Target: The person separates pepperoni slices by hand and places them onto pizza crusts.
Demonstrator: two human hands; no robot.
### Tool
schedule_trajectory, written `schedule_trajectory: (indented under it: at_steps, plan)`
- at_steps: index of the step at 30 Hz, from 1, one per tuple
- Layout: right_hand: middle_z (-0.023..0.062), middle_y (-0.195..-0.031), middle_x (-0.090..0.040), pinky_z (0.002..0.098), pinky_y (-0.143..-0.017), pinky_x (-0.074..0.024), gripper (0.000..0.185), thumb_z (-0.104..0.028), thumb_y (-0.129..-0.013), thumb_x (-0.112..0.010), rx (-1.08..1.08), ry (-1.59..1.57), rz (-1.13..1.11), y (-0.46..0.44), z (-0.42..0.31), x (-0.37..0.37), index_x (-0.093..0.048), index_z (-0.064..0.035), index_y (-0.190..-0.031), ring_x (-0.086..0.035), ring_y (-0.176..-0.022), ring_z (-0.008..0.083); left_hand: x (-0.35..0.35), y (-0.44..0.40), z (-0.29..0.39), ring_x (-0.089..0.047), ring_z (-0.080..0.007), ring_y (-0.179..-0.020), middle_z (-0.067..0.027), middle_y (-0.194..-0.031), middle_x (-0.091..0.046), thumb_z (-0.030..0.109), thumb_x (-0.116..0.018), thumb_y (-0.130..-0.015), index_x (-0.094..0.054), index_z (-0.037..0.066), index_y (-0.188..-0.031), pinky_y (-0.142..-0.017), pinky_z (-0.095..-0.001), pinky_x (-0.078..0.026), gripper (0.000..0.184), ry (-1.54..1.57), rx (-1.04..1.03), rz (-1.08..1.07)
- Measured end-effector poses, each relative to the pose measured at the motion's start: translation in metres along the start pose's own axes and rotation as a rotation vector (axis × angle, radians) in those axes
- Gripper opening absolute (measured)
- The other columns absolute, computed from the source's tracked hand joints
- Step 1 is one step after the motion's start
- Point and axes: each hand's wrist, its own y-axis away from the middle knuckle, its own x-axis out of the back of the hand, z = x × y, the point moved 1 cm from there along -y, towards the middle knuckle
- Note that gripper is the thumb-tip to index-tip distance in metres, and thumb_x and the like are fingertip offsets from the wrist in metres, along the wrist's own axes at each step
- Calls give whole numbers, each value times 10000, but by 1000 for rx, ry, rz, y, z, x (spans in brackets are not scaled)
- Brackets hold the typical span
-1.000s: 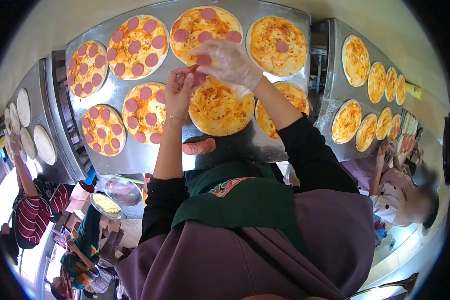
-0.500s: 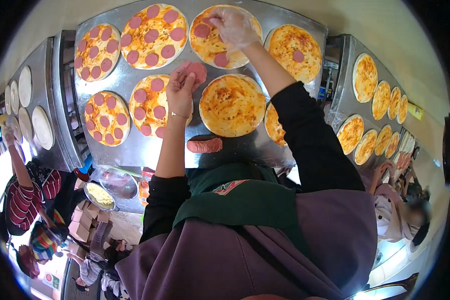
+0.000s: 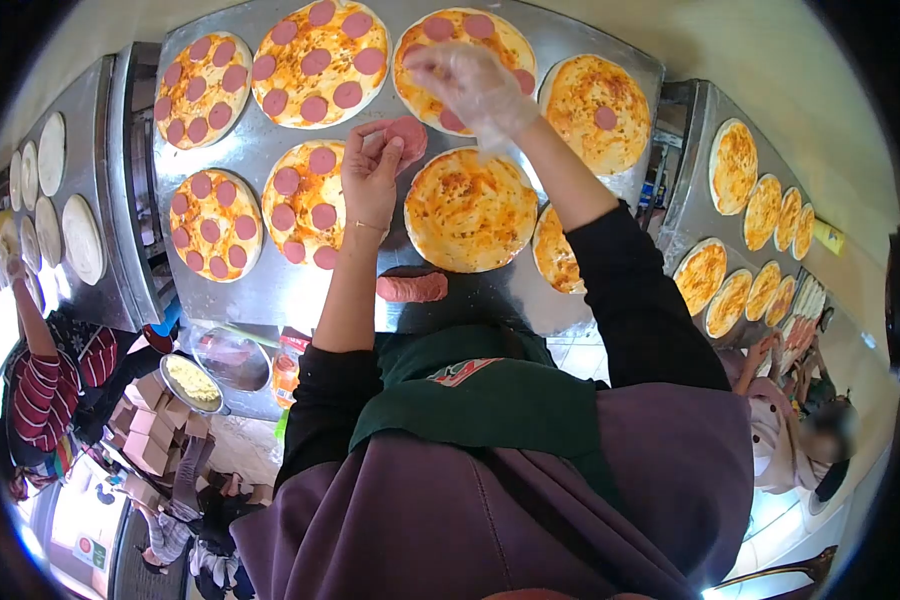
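My left hand, bare, is closed on a small stack of round pink sausage slices. It is above the table between two pizzas. My right hand, in a clear plastic glove, hovers over the top middle pizza, its fingers bent together near the pizza's left edge. Whatever lies between those fingertips is hidden. Several sausage slices rest on that pizza. Below is a pizza with sauce only, and to the right one with a single slice. A pink sausage piece lies near the table's front edge.
Pizzas topped with slices cover the left of the metal table. Side tables hold plain dough rounds and sauced pizzas. A bowl of yellow shreds stands lower left. Other people work at both sides.
My right hand has shifted slightly down and right over the top middle pizza, uncovering more slices there. My left hand, still holding the slices, has moved slightly right. The view has shifted a little.
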Motion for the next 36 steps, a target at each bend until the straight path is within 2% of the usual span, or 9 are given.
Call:
schedule_trajectory:
  at_steps: [2,5,14,21,24,27,30,32,36]
  plan:
    - [105,-811,-640,334,-687,-516,194,-170,-852,-664,158,11,-123,19,-19,1,-686,-75,-1020,-625,-733,285,-2,-2,-2,-650,-196,-932,-139,-1056,-629,-24,-537,-927,-466,3,-1136,-839,-321,-568,222,33,-13,-3]
    - [109,-840,-649,334,-664,-519,221,-141,-821,-693,256,80,-110,41,-21,-4,-684,-64,-1027,-629,-733,283,-6,-2,-2,-651,-192,-914,-145,-1052,-622,-32,-547,-919,-442,13,-1107,-844,-316,-566,220,38,-3,-30]
    - [100,-806,-639,362,-626,-527,172,-78,-745,-712,138,109,188,70,-46,-2,-700,-71,-916,-639,-725,282,-23,7,-1,-602,-183,-1023,-147,-1130,-590,-23,-557,-917,-427,16,-1150,-898,-324,-540,269,37,36,14]
    - [85,-848,-651,361,-663,-515,162,-40,-727,-733,75,98,200,74,-39,4,-668,-51,-876,-628,-763,288,-22,5,-11,-581,-185,-1080,-140,-1184,-568,-116,-568,-835,-421,0,-1187,-947,-321,-507,399,-59,-20,-89]
    - [85,-833,-647,360,-663,-506,154,-41,-747,-723,208,154,189,75,-39,12,-659,-52,-886,-627,-760,293,-22,4,-15,-583,-190,-1082,-140,-1188,-564,-123,-564,-833,-424,0,-1193,-948,-321,-505,405,23,18,-80]
    - [101,-843,-639,382,-707,-504,132,-72,-770,-702,103,-88,170,78,-27,15,-652,-73,-893,-627,-775,294,-21,3,-17,-585,-209,-1080,-137,-1189,-563,-88,-578,-855,-435,2,-1193,-955,-354,-505,378,116,65,-52]
    - [114,-828,-644,373,-708,-504,106,-107,-823,-667,-28,59,204,71,-21,38,-650,-71,-921,-633,-768,293,-19,1,-21,-583,-228,-1083,-135,-1188,-561,-59,-591,-872,-446,7,-1184,-963,-397,-507,350,155,100,-29]
    - [118,-831,-653,372,-719,-505,114,-178,-854,-641,-345,161,204,58,4,50,-648,-87,-923,-642,-799,294,-16,1,-23,-583,-231,-1083,-134,-1186,-561,-52,-591,-879,-450,11,-1175,-962,-408,-509,334,141,102,-25]
    - [112,-833,-665,395,-730,-503,158,-240,-854,-636,-434,293,193,32,56,63,-651,-111,-943,-649,-835,291,-12,3,-27,-589,-233,-1074,-129,-1173,-567,-62,-579,-886,-464,27,-1147,-951,-399,-518,299,86,121,-36]
